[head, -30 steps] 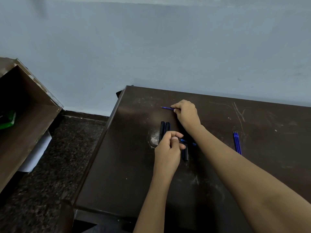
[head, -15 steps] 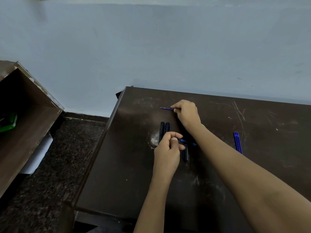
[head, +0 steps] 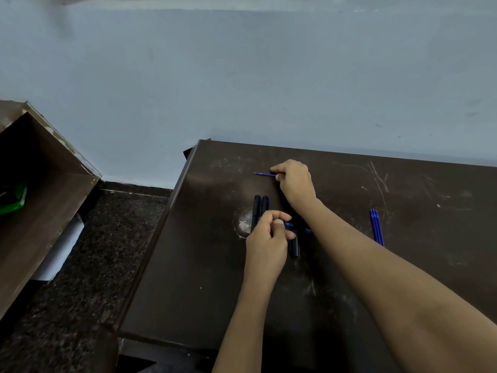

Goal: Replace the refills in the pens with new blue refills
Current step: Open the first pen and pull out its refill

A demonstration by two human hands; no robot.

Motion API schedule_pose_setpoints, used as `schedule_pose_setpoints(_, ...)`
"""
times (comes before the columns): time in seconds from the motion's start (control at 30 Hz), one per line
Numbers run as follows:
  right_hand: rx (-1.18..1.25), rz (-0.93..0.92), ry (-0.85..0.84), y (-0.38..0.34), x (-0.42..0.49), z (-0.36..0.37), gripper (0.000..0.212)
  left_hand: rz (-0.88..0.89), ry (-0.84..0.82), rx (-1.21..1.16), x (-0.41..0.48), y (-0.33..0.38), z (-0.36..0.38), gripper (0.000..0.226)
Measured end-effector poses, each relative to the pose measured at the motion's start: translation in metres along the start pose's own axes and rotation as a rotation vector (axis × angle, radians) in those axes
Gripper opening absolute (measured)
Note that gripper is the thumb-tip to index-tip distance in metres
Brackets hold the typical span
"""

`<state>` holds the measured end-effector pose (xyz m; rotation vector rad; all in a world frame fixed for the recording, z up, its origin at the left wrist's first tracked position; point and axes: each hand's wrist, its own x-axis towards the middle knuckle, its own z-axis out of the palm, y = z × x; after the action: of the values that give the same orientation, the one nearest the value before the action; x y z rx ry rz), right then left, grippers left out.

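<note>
On the dark table (head: 201, 278), my right hand (head: 294, 183) pinches a thin blue refill (head: 263, 174) whose tip sticks out to the left. My left hand (head: 267, 239) is closed on a dark pen part with a blue end (head: 290, 225) showing past my fingers. Two black pens (head: 260, 208) lie side by side just above my left hand. Another black pen piece (head: 294, 246) lies to the right of that hand. A bunch of blue refills (head: 376, 227) lies further right on the table.
The table's left edge (head: 161, 238) drops to a dark speckled floor (head: 94, 251). A brown cabinet (head: 40, 197) with a green object (head: 13, 197) inside stands at the left. A pale blue wall (head: 269, 76) runs behind the table.
Both hands hold nearly the same pose; only the camera view has shifted slightly.
</note>
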<state>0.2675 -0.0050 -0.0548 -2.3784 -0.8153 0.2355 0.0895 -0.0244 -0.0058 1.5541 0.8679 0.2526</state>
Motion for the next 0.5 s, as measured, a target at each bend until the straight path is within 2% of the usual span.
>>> schedule_pose_setpoints(0.27, 0.204, 0.043, 0.191, -0.002, -0.032, -0.024, 0.033, -0.024, 0.041, 0.019, 0.001, 0.004, 0.004, 0.017)
schedule_pose_setpoints(0.37, 0.274, 0.132, 0.287, 0.007, -0.056, -0.033, 0.027, -0.030, 0.025, 0.015, 0.003, 0.002, 0.008, 0.024)
schedule_pose_setpoints(0.5, 0.209, 0.272, 0.376, 0.026, -0.090, -0.055, 0.020, 0.014, 0.006, 0.055, 0.000, 0.001, 0.013, 0.018)
